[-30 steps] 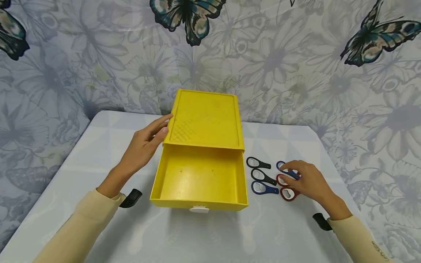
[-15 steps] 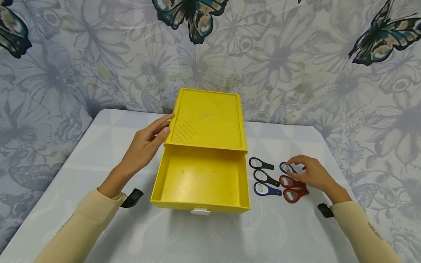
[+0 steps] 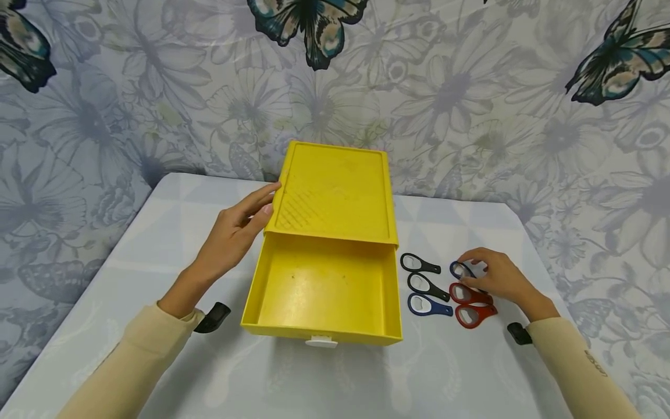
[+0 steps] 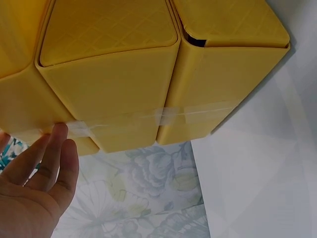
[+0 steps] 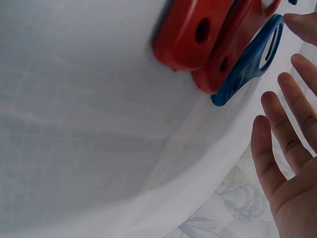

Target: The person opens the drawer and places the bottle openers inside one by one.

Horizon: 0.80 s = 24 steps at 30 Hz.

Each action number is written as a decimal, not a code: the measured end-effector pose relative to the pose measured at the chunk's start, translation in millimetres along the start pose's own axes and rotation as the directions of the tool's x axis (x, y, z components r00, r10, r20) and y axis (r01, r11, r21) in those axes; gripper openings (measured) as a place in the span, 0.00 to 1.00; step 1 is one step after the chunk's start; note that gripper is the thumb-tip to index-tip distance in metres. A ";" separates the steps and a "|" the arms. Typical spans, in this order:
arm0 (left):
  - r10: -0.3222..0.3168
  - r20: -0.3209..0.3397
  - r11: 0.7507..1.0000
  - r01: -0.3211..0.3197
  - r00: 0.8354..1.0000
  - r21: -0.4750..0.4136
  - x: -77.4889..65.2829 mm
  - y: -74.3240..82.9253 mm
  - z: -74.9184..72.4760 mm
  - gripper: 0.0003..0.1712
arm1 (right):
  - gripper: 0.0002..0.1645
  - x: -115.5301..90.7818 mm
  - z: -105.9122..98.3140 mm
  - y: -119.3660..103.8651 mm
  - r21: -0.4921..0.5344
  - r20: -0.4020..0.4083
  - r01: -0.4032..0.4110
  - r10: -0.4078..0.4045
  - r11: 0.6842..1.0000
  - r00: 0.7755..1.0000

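My left hand (image 3: 230, 235), fingers extended, touches the left side of a yellow drawer box (image 3: 340, 192). Its drawer (image 3: 319, 291) is pulled out toward me and has nothing in it. At the right, my right hand (image 3: 502, 282) has thumb and forefinger at the ring of a blue bottle opener (image 3: 456, 267); in the right wrist view the other fingers are spread and straight. The handle of that opener (image 5: 242, 72) lies beside two red bottle openers (image 3: 473, 314). Left of these lie two black bottle openers (image 3: 431, 289) and another blue bottle opener (image 3: 434, 306).
The white table (image 3: 366, 384) ends at a patterned backdrop (image 3: 450, 128) with butterflies, right behind the box. A white knob (image 3: 321, 342) sticks out from the drawer front. Clear tape (image 4: 163, 116) runs across the box's stacked yellow sections.
My right hand has laid the blue bottle opener down above the red ones and shifted right, uncovering the red handles. The left hand stays on the box; the whole view has drifted slightly.
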State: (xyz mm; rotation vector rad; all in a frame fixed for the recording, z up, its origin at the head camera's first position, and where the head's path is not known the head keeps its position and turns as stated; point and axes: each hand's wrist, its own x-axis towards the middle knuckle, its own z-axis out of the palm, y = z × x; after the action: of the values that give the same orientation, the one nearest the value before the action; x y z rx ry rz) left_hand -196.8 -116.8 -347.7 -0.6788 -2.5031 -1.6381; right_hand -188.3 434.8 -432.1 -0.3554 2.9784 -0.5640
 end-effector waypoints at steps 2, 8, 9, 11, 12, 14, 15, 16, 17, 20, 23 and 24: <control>0.009 -0.002 1.000 -0.009 1.000 0.008 1.0 0.1 0.4 0.26 | 0.27 1.4 0.3 1.6 -0.002 0.003 0.003 -0.003 1.000 1.000; 0.022 -0.008 1.000 -0.022 1.000 0.013 3.8 1.1 -0.1 0.26 | 0.27 5.5 0.5 4.1 -0.009 0.013 0.003 -0.003 1.000 1.000; 0.020 -0.009 1.000 -0.020 1.000 0.011 3.9 1.1 -0.2 0.26 | 0.27 5.9 0.7 4.7 -0.010 0.018 -0.003 0.003 1.000 1.000; 0.016 -0.010 1.000 -0.015 1.000 0.010 4.0 0.9 0.0 0.26 | 0.27 6.6 1.4 5.4 -0.008 0.033 -0.017 0.017 1.000 0.999; 0.013 -0.010 1.000 -0.013 1.000 0.011 3.8 1.0 0.1 0.26 | 0.27 6.9 1.8 5.8 -0.007 0.041 -0.022 0.022 1.000 0.999; 0.012 -0.010 1.000 -0.012 1.000 0.009 3.5 1.2 0.3 0.26 | 0.28 7.6 2.7 5.9 -0.003 0.054 -0.031 0.031 1.000 0.998; 0.011 -0.009 1.000 -0.011 1.000 0.009 3.4 1.1 0.4 0.26 | 0.28 7.9 2.9 5.8 -0.001 0.060 -0.033 0.033 0.999 0.998; 0.010 -0.009 1.000 -0.009 1.000 0.009 3.2 1.0 0.5 0.26 | 0.28 8.3 3.1 5.3 0.000 0.067 -0.035 0.035 0.999 0.997; 0.009 -0.009 1.000 -0.008 1.000 0.010 3.0 0.9 0.7 0.26 | 0.28 8.7 3.2 4.5 0.004 0.071 -0.033 0.033 0.999 0.997; 0.007 -0.011 1.000 -0.007 1.000 0.011 2.1 0.2 0.9 0.26 | 0.28 10.4 3.5 3.1 0.016 0.076 -0.024 0.023 1.000 0.997; 0.008 -0.013 1.000 -0.007 1.000 0.012 1.5 -1.0 1.1 0.26 | 0.28 12.7 4.8 3.0 0.023 0.082 -0.011 0.009 1.000 0.997; 0.006 -0.012 1.000 -0.006 1.000 0.011 1.5 -1.4 1.3 0.26 | 0.27 13.6 5.7 3.6 0.022 0.082 -0.010 0.009 1.000 0.997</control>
State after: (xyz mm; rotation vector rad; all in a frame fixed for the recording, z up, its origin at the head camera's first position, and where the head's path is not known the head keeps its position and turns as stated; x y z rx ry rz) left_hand -198.5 -115.7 -349.0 -0.6721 -2.4971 -1.6202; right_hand -201.6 432.8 -439.3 -0.3534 2.8915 -0.5665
